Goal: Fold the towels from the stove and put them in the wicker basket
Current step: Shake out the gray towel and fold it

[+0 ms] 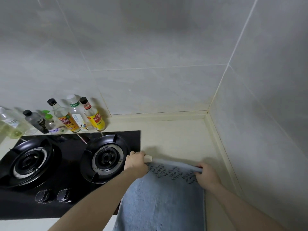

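A light blue towel [160, 200] with a dark dashed pattern near its top edge hangs stretched between my two hands, above the cream counter to the right of the stove. My left hand [135, 162] grips the towel's top left corner, where a small beige tag sticks out. My right hand [206, 175] grips the top right corner. The towel's lower part runs out of the frame's bottom edge. The black gas stove [70, 165] with two burners lies to the left and has no towel on it. No wicker basket is in view.
Several bottles [66, 116] of oil and sauce stand along the wall behind the stove. The cream counter [176, 137] runs right into a tiled corner. Grey tiled walls [150, 55] close the back and right sides. Two knobs [53, 195] sit at the stove's front.
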Available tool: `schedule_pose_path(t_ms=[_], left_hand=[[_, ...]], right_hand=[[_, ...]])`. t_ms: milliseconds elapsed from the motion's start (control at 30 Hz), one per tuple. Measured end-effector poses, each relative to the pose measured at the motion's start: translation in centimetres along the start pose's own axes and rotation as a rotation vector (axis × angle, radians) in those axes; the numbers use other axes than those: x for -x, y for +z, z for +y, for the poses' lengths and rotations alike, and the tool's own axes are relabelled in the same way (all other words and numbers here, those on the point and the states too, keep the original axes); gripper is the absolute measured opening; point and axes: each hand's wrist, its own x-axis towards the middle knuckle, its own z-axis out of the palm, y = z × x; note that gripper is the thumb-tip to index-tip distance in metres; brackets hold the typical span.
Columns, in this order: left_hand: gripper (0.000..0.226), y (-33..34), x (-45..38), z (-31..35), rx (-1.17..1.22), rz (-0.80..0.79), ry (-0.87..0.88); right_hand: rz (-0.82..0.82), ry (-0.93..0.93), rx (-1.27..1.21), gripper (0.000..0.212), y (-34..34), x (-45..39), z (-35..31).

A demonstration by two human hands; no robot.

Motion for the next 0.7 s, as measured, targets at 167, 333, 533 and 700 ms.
schedule_pose_path(t_ms=[167, 333, 533, 700], left_hand=[[0.03, -3.8, 1.1, -0.8, 0.132, 0.104, -0.027], [0.025, -6.1, 3.4, -1.7, 0.229, 0.211, -0.003], [0.017, -4.7, 8.0, -3.0, 0.271, 0.19, 0.081], [0.028, -2.3, 12.8, -3.0, 0.294, 0.137, 0.097]], right_hand=[[0.163, -0.094, -0.069, 0.034, -3.1, -0.4, -2.3], [0.258, -0.215, -0.119, 0.027, -5.5, 0.3, -5.0], [0.274, -0.411, 0.037, 0.039, -5.1, 3.7, -4.1], [0.246, -0.423, 0.193, 0.046, -3.3, 6.9, 0.0]])
